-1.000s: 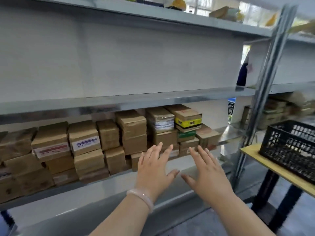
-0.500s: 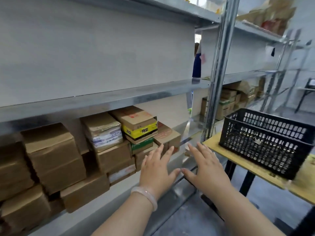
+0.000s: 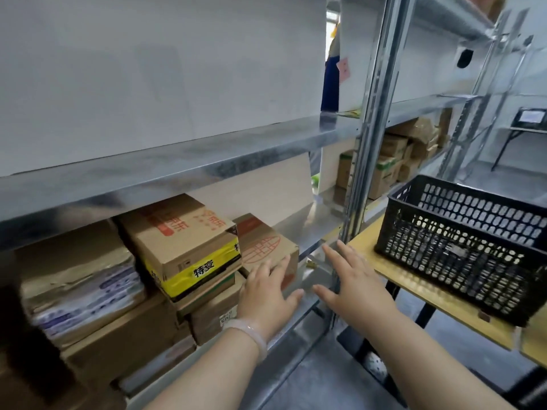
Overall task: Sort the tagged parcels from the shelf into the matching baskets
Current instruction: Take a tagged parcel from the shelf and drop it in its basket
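Left hand (image 3: pixel 266 294) before one red-stamped parcel (image 3: pixel 266 244); right hand (image 3: pixel 352 282) at its 3 o'clock; all fingers (image 3: pixel 336 258) straight, grasping nothing; one basket (image 3: pixel 461 250) on bench (image 3: pixel 408 279).

At four o'clock, a yellow-topped table (image 3: pixel 414 282) on black legs (image 3: pixel 426 318) stands on a grey floor (image 3: pixel 325 380), which fills the five o'clock sector. At one o'clock, a pink note (image 3: pixel 344 69) is stuck to a white panel (image 3: pixel 364 54), with a blue cloth (image 3: pixel 330 81) just beside it. Between two and three o'clock, well apart from these, a far table (image 3: pixel 521 130) bears a dark-framed sheet (image 3: pixel 530 116).
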Demonstrator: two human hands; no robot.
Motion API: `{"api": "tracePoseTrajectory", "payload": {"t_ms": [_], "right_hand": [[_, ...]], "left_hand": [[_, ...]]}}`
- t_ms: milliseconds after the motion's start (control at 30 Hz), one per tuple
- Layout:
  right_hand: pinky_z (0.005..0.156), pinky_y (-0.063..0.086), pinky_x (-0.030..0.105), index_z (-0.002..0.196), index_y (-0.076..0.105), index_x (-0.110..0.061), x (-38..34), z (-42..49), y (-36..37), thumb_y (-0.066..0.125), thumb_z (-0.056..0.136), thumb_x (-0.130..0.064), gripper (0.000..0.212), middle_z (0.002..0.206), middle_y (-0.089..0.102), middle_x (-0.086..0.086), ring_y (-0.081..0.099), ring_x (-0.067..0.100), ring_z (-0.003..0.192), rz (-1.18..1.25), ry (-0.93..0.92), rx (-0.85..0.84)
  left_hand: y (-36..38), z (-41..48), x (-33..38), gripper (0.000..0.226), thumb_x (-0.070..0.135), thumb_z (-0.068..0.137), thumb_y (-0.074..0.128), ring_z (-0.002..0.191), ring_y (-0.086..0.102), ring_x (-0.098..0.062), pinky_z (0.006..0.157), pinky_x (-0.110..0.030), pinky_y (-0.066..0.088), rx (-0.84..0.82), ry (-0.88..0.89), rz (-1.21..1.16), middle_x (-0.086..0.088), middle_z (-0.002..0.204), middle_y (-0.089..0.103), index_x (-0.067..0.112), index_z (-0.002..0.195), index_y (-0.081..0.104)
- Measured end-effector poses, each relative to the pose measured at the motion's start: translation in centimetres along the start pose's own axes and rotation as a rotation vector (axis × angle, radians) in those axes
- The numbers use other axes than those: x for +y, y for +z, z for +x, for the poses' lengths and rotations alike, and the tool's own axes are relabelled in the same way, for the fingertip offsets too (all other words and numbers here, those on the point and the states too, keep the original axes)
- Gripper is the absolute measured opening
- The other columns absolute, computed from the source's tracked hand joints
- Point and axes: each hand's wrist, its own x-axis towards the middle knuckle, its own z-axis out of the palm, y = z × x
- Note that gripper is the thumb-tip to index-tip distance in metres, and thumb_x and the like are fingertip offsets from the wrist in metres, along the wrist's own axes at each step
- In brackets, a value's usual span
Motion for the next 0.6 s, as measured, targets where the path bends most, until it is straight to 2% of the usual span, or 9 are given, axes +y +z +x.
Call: {"api": "tracePoseTrajectory", "payload": {"t_ms": [167, 267, 367, 500, 600], "right_hand": [[0.121, 0.008, 0.036, 0.153, 0.008, -0.036, 1.6, 6.0, 2.1, 0.051, 0.089, -0.058, 0.081, 0.162, 0.001, -0.007, -0.003, 0.012, 0.149, 0.045, -0.064, -0.057], [0.120, 0.013, 0.036, 0.153, 0.011, -0.035, 2.4, 10.9, 3.2, 0.053, 0.090, -0.057, 0.079, 0.162, 0.004, -0.007, 0.002, 0.013, 0.148, 0.156, -0.068, -0.121], [0.119, 0.015, 0.035, 0.153, 0.015, -0.032, 2.9, 16.1, 4.3, 0.052, 0.091, -0.055, 0.076, 0.161, 0.009, -0.006, 0.006, 0.014, 0.148, 0.214, -0.134, -0.198], [0.117, 0.016, 0.030, 0.152, 0.022, -0.027, 3.1, 21.4, 6.2, 0.056, 0.090, -0.052, 0.076, 0.159, 0.020, -0.002, 0.015, 0.014, 0.146, 0.268, -0.253, -0.292], [0.114, 0.021, 0.027, 0.152, 0.024, -0.021, 2.7, 23.8, 8.1, 0.065, 0.087, -0.045, 0.081, 0.153, 0.033, 0.003, 0.026, 0.017, 0.143, 0.372, -0.259, -0.419]], "left_hand": [[1.6, 4.2, -1.2, 0.071, 0.058, 0.094, 0.051, 0.152, 0.011, -0.021, 0.123, -0.044, 0.017, 0.029, -0.074, 0.010, 0.004, 0.166, 0.014, 0.042, 0.155, 0.019], [2.5, 6.8, -1.6, 0.071, 0.057, 0.095, 0.050, 0.152, 0.006, -0.020, 0.124, -0.042, 0.013, 0.040, -0.149, 0.012, 0.006, 0.166, 0.009, 0.044, 0.156, 0.016], [3.0, 9.5, -2.2, 0.070, 0.056, 0.096, 0.049, 0.152, 0.001, -0.018, 0.123, -0.037, 0.008, 0.103, -0.282, 0.010, 0.006, 0.166, 0.007, 0.043, 0.156, 0.016], [3.6, 12.4, -2.7, 0.072, 0.055, 0.095, 0.052, 0.152, -0.002, -0.021, 0.123, -0.041, 0.009, 0.145, -0.467, -0.009, 0.002, 0.166, 0.006, 0.042, 0.156, 0.016], [4.3, 13.7, -3.0, 0.073, 0.052, 0.096, 0.051, 0.152, -0.003, -0.027, 0.122, -0.042, 0.010, 0.161, -0.611, -0.038, -0.002, 0.167, 0.003, 0.040, 0.157, 0.013]]}}
